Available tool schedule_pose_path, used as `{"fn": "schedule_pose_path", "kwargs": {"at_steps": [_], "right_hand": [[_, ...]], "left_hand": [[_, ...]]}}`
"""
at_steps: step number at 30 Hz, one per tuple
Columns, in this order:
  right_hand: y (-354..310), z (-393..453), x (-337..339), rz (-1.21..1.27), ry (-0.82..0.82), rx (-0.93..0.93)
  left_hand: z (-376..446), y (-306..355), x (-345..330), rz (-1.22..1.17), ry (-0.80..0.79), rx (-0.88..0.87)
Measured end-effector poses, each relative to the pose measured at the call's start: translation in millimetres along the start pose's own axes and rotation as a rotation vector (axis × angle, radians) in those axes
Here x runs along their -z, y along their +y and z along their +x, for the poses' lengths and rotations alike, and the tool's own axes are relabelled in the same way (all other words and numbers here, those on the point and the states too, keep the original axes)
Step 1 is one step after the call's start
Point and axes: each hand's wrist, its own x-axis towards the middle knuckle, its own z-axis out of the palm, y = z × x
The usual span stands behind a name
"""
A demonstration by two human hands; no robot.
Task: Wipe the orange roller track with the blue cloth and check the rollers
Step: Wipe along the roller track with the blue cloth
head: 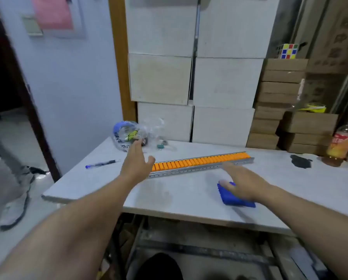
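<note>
Stacked white and brown cartons back a pale worktable (100,186) where one orange roller track (201,163) lies on a slight diagonal near the middle, its single row of orange rollers seated in a silver metal rail. One folded blue cloth (234,196) lies flat on the table just in front of the track, close to the near edge. Two bare hands reach over the surface: the left hand (135,162) hovers at the track's left end, fingers spread and gripping nothing, while the right hand (243,181) sits low over the cloth with fingers splayed, thumb across the cloth's top corner; whether the palm presses down cannot be told through the blur. Bare tabletop lies open between the arms and to the right of the cloth. Farther out sit one blue pen (100,164) near the left edge, one crumpled clear bag (140,132) at the back, and one orange-labelled bottle (341,143) at far right.
</note>
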Motion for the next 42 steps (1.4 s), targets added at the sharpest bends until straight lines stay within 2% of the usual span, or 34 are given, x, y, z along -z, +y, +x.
{"fn": "schedule_pose_path", "kwargs": {"at_steps": [2, 4, 9, 12, 16, 20, 25, 28, 31, 34, 39, 42], "right_hand": [[8, -11, -16, -0.054, -0.205, 0.007], [13, -23, -34, -0.014, -0.313, -0.060], [5, -6, -51, 0.155, -0.178, -0.108], [8, 6, -67, 0.124, -0.095, -0.077], [20, 25, -74, 0.109, -0.092, -0.124], [20, 61, -56, 0.535, 0.157, -0.378], [43, 124, -6, 0.892, 0.388, -0.714], [70, 143, 12, 0.998, 0.597, -0.803], [91, 154, 12, 0.981, 0.661, -0.850], [105, 160, -2, 0.827, 0.681, -0.847], [128, 156, -39, 0.382, 0.534, -0.600], [135, 154, -55, 0.194, 0.464, -0.479]], "left_hand": [[-13, -14, 2, 0.025, -0.052, 0.112], [-24, -38, -5, 0.034, -0.085, 0.198], [-18, -58, -20, 0.056, -0.104, 0.267], [-16, -61, -30, 0.068, -0.085, 0.308], [-13, -61, -30, 0.037, -0.062, 0.350], [-12, -65, -32, 0.038, -0.045, 0.370], [-9, -67, -34, 0.052, -0.041, 0.358], [-9, -68, -37, 0.051, -0.025, 0.342], [-8, -68, -35, 0.088, -0.022, 0.332], [-6, -68, -32, 0.094, -0.027, 0.341], [-7, -66, -33, 0.068, -0.011, 0.343], [-9, -69, -34, 0.042, 0.023, 0.353]]}}
